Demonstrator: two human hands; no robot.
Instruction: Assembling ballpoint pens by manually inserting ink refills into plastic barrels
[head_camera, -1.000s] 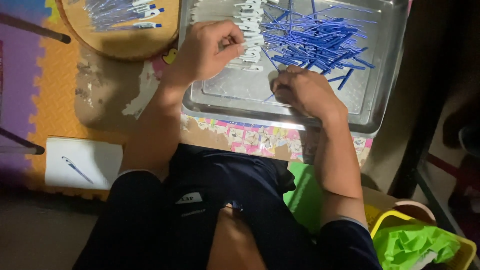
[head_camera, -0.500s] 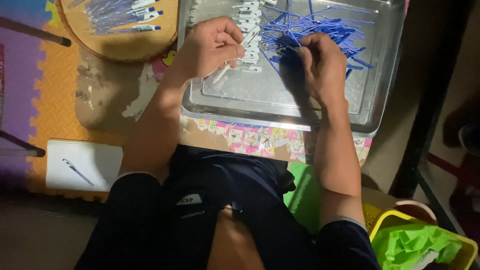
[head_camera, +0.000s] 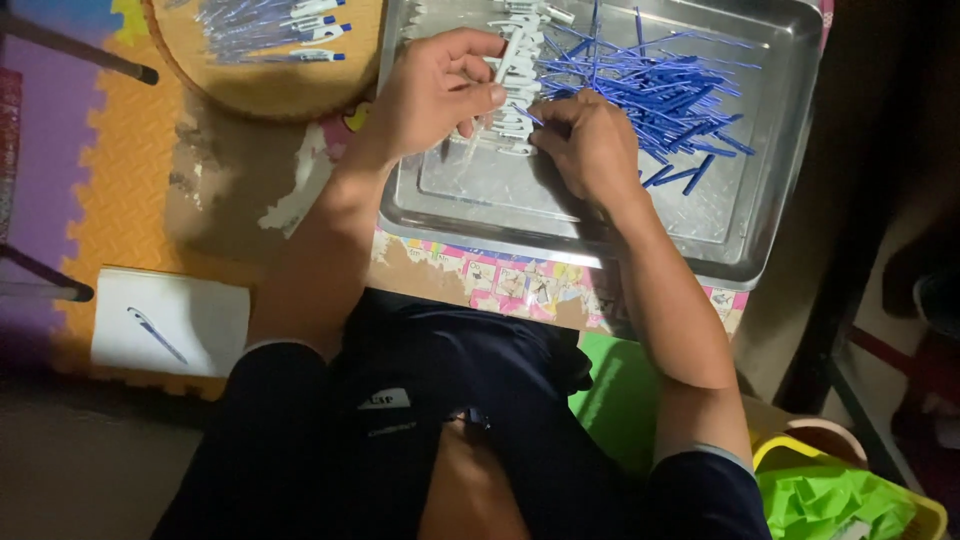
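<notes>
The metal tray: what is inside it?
The tray holds blue refills and white pen barrels. The left hand and right hand cover some of them.

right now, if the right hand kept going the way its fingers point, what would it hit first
The right hand points up and left, toward the white pen barrel pinched in the left hand. It would most likely meet that barrel or the row of white barrels first; their relative heights are unclear.
</notes>
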